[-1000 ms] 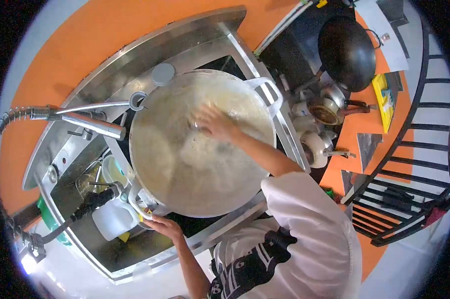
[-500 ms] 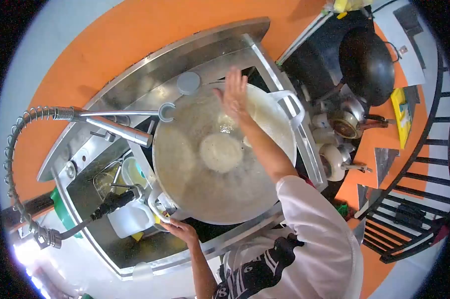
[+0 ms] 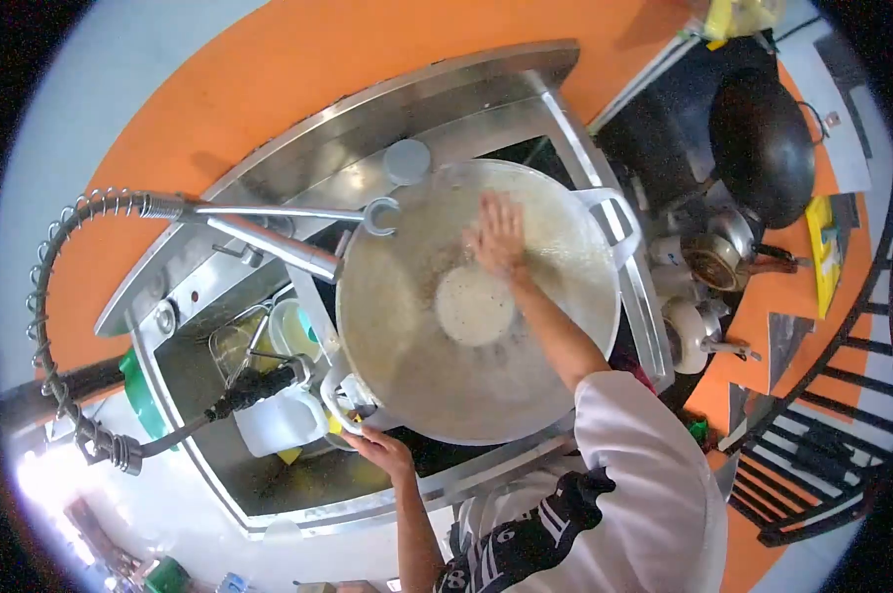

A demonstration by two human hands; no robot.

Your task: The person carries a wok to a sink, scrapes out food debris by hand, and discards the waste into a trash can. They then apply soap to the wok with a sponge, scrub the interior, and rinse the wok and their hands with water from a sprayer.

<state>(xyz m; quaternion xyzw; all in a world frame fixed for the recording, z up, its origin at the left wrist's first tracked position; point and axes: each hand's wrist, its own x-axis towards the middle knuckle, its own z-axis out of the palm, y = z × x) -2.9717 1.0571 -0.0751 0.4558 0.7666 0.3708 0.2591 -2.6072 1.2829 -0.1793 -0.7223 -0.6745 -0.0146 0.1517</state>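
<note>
A large wide metal pot (image 3: 466, 405) rests tilted across the sink's edge, with a small round bottom and wide sloping walls. Water shines on its far inner wall. My right hand (image 3: 496, 237) lies flat inside, fingers stretched, against or just over that wall above the bottom. At the near left rim, my left hand (image 3: 385, 455) is closed around the pot's side handle (image 3: 340, 395); the finger ends are partly hidden. The opposite handle (image 3: 619, 222) stands free on the right.
A spring-hose faucet (image 3: 269, 242) reaches over the pot's left rim. The sink (image 3: 209, 465) holds a white plastic jug (image 3: 279, 425) and a clear tub (image 3: 293, 326). At right are a black wok (image 3: 763, 148) and several small saucepans (image 3: 713, 267). A grey round lid (image 3: 407, 161) lies behind.
My right hand has moved down the far inner wall towards the pot's bottom. My left hand stays at the handle. The whole view has shifted slightly.
</note>
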